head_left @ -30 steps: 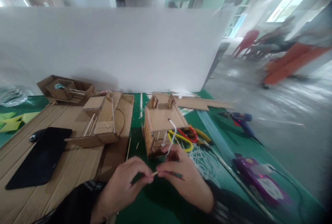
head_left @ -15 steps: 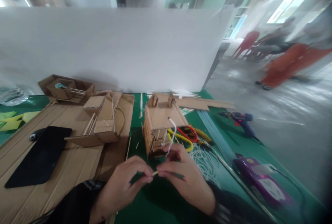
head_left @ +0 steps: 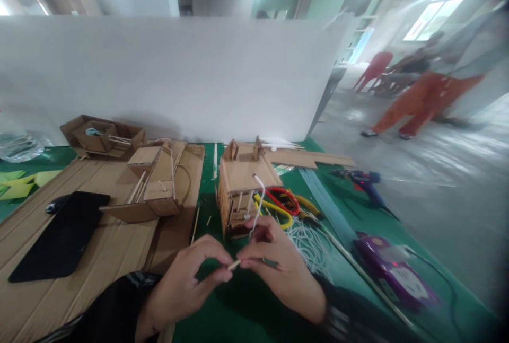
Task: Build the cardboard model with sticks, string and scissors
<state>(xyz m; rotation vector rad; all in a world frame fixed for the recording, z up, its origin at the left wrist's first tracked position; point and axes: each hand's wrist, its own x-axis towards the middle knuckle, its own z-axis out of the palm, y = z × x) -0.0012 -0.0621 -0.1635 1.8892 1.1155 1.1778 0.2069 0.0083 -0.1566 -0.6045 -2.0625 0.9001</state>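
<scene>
A short wooden stick point(head_left: 234, 265) spans the gap between my two hands. My left hand point(head_left: 191, 276) pinches one end between thumb and forefinger. The other end is in the fingertips of my right hand point(head_left: 282, 269). A white cord point(head_left: 260, 200) comes out of the top of a cardboard box model point(head_left: 248, 173) and hangs down to the right hand's fingers; whether they grip it, I cannot tell. The box stands just beyond my hands, with its front side open and thin sticks inside. Two small cardboard uprights rise from its top.
On the right lie a loose coil of white cord point(head_left: 308, 247), yellow- and red-handled pliers point(head_left: 284, 200), a glue gun point(head_left: 368, 186) and a purple power strip point(head_left: 397, 271). Cardboard models point(head_left: 159, 189) and a black pad point(head_left: 59, 237) occupy the left. Behind stands a white panel point(head_left: 178, 78).
The view has shifted slightly, so the table things sit a little further left. Both hands keep hold of the short stick, which now shows tilted a bit more. The person in orange trousers has moved left.
</scene>
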